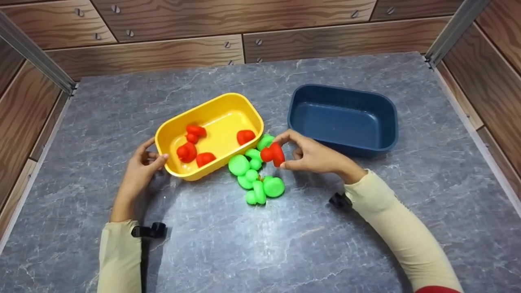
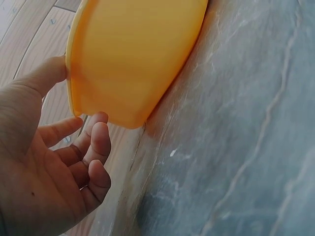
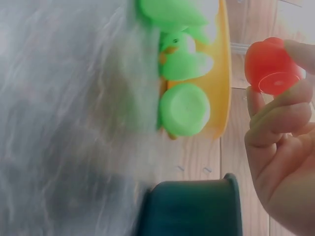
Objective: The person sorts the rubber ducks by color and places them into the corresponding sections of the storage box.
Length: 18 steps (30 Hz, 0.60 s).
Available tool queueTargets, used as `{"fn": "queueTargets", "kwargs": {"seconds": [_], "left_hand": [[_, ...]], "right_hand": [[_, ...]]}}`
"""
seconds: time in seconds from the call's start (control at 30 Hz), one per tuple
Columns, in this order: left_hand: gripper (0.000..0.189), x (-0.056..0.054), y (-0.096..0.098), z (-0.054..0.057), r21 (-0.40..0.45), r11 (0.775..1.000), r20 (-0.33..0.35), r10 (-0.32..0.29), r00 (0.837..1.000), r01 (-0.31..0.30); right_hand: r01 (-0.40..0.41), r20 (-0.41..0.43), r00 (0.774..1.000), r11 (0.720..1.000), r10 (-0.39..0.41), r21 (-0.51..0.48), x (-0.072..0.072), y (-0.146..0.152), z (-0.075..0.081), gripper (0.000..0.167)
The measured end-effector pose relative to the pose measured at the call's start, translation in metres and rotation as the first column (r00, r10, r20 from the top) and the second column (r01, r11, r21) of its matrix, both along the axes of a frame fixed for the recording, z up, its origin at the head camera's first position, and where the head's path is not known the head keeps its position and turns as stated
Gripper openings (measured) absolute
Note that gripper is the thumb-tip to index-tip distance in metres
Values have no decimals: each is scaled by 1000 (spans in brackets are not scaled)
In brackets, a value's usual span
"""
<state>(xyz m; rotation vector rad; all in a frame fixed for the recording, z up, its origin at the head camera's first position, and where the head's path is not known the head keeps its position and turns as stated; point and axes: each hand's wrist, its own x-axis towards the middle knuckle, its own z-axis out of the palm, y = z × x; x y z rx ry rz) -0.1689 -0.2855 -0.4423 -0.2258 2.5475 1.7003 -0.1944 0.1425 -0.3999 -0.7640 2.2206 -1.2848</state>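
Observation:
My right hand (image 1: 311,154) pinches a red rubber duck (image 1: 273,154) between thumb and fingers, above a heap of green rubber ducks (image 1: 259,191). In the right wrist view the round base of that red duck (image 3: 276,69) shows. My left hand (image 1: 140,169) holds the near-left end of a yellow tub (image 1: 209,169) at its rim, thumb on one side and index finger on the other; in the left wrist view the other fingers curl loosely beside the tub (image 2: 133,64). Several red ducks (image 1: 187,152) lie inside the tub.
To the right stands a dark blue tub (image 1: 344,122), with no ducks seen inside. The green ducks lie against the yellow tub's near-right side on a grey marbled table (image 1: 228,248). Wood-patterned panels (image 1: 244,20) close off the back and both sides.

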Motion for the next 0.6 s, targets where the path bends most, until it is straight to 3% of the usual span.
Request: {"fn": "queueTargets", "kwargs": {"seconds": [0.37,0.6], "left_hand": [[70,1,2,-1,32,999,7,6,1000,-7],[70,0,2,0,22,1000,-7,2,1000,-2]], "right_hand": [[39,47,998,986,-32,-163,1,-7,6,54],[53,46,998,953,-42,-299,-1,-17,10,54]]}}
